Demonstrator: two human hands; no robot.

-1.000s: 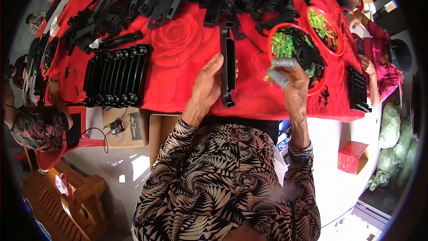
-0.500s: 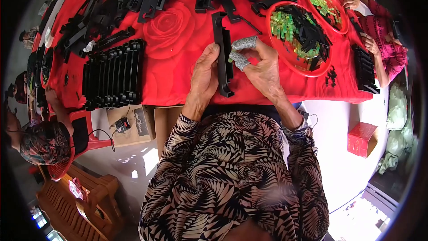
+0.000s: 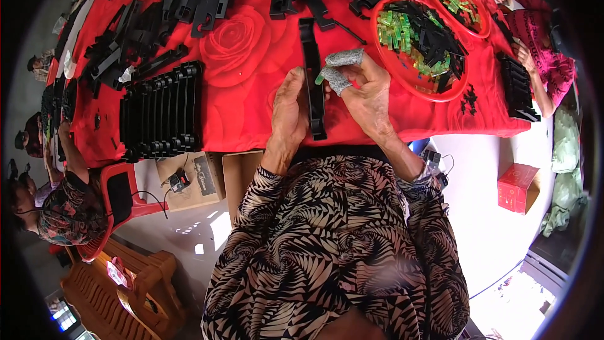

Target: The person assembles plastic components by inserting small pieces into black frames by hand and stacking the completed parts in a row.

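A long, narrow black plastic bar point(image 3: 313, 104) stands lengthwise in front of me, over the near part of the table. My left hand point(image 3: 289, 107) is closed round it from the left, thumb along its side and fingertips showing past its right edge. On the right, my right hand point(image 3: 365, 91) wears grey knitted covers on its thumb and forefinger. Those two pinch a small green translucent piece point(image 3: 319, 79) close against the bar's right side.
A red basket point(image 3: 434, 97) of green pieces and black parts lies to the right, a second red basket point(image 3: 487, 25) beyond it. Black bars point(image 3: 160, 113) stand in a row at left; more black parts point(image 3: 214, 0) are heaped at the back. Co-workers sit at both sides.
The bar has turned about its length, so its hollow side shows less. My right hand's pinch has shifted slightly left and the green piece shows more clearly. The whole view has shifted slightly.
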